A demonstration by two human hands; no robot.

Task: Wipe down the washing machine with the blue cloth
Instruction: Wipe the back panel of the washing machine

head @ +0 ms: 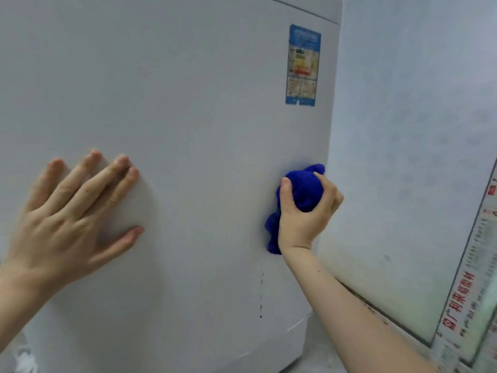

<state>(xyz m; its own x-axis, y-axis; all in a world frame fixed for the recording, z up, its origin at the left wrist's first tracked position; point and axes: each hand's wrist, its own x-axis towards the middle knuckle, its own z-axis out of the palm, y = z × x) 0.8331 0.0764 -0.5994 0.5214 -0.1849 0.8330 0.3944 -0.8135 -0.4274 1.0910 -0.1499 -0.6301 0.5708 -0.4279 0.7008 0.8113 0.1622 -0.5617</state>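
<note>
My right hand [306, 211] clutches the blue cloth [298, 195] at frame right; left hand [72, 208] flat on the washing machine [201, 117]; bunched, it may skip streaks.

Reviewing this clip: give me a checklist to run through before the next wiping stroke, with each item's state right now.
1. The blue cloth is gripped by the right hand: ok.
2. The cloth touches the washing machine: ok, near its right edge.
3. The left hand lies flat on the machine, apart from the cloth: ok.
4. Surface below the cloth is clean: not ok, dark drip marks show there.
5. The sticker has its edges stuck down: cannot tell, blurred.
</note>
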